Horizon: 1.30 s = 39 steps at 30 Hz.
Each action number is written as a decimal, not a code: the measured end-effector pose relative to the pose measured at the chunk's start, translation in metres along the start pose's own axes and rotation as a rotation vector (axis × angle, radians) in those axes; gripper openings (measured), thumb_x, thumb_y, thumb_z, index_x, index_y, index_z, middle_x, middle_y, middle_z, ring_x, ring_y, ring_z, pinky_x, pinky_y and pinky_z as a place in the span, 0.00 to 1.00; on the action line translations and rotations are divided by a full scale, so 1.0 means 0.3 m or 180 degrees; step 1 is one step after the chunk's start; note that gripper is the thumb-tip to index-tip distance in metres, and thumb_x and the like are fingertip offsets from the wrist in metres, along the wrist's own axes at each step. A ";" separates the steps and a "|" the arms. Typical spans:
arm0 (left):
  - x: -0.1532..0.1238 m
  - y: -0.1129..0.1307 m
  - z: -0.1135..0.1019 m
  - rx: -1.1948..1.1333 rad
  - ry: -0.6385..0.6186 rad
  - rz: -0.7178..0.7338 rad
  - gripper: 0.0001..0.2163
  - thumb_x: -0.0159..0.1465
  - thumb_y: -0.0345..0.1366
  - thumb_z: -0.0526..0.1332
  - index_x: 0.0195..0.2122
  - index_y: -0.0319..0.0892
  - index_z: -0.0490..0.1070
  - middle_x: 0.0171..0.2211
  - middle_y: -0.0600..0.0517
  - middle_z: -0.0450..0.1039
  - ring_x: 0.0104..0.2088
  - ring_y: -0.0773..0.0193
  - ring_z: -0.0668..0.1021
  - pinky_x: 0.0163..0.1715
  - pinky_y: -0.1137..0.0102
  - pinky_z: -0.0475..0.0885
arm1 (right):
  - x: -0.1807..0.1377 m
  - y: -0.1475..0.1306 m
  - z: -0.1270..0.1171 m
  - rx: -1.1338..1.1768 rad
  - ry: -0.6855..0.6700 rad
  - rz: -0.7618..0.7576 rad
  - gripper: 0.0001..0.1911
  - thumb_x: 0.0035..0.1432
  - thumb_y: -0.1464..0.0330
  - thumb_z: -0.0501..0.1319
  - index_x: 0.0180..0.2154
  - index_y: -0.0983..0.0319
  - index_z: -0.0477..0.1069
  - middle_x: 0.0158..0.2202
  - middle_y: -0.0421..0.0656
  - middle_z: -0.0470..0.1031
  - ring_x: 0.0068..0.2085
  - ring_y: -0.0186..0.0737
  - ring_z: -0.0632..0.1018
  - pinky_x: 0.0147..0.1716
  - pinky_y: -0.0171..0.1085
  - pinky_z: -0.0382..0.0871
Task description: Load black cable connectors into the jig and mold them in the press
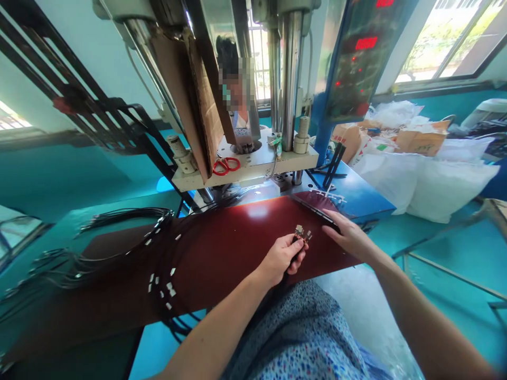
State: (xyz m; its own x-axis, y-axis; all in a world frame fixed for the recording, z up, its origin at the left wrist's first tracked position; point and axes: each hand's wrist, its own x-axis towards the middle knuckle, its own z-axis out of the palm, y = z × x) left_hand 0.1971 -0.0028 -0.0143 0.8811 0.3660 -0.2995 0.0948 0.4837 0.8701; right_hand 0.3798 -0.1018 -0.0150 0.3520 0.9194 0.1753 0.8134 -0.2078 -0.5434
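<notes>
My left hand [282,258] is closed around a small bunch of black cables whose metal connector ends [302,233] stick up above my fingers. It hovers over the near edge of the dark red table top [233,243]. My right hand [346,235] rests just to the right, palm down, fingers curled on a dark flat bar [312,209] lying on the table's right side. A large bundle of black cables [130,248] with white tags loops across the left of the table.
A press machine [245,163] with steel columns stands behind the table, red-handled scissors [225,165] on its base plate. A control panel [362,58] with red digits is at right. White bags [420,182] and cardboard boxes lie at right. Another person sits behind the machine.
</notes>
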 end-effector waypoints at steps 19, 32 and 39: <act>0.003 -0.045 -0.053 0.1807 0.0946 0.1141 0.08 0.58 0.40 0.58 0.31 0.40 0.67 0.25 0.55 0.68 0.25 0.70 0.69 0.25 0.76 0.63 | -0.031 -0.100 0.183 0.3530 -0.0016 0.0890 0.14 0.58 0.56 0.54 0.33 0.61 0.61 0.16 0.31 0.62 0.11 0.28 0.60 0.09 0.29 0.51; 0.053 -0.037 -0.023 0.2140 0.0892 0.1119 0.09 0.59 0.37 0.55 0.28 0.38 0.70 0.26 0.54 0.71 0.28 0.67 0.72 0.31 0.74 0.63 | -0.051 -0.125 0.228 0.3046 0.0405 0.0704 0.19 0.63 0.54 0.47 0.30 0.61 0.62 0.13 0.32 0.61 0.11 0.27 0.61 0.10 0.27 0.51; 0.056 -0.049 -0.025 0.1635 0.0729 0.1051 0.10 0.59 0.38 0.56 0.26 0.38 0.69 0.24 0.55 0.70 0.26 0.69 0.70 0.27 0.76 0.62 | -0.046 -0.143 0.213 0.2958 0.0321 0.0699 0.19 0.62 0.54 0.48 0.30 0.61 0.63 0.14 0.32 0.60 0.12 0.28 0.61 0.11 0.28 0.51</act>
State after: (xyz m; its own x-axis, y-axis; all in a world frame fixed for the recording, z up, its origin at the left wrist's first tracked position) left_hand 0.2070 0.0023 -0.0350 0.7863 0.6178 -0.0109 0.0955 -0.1041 0.9900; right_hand 0.3105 -0.0844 -0.0465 0.5262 0.8495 0.0383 0.0476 0.0155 -0.9987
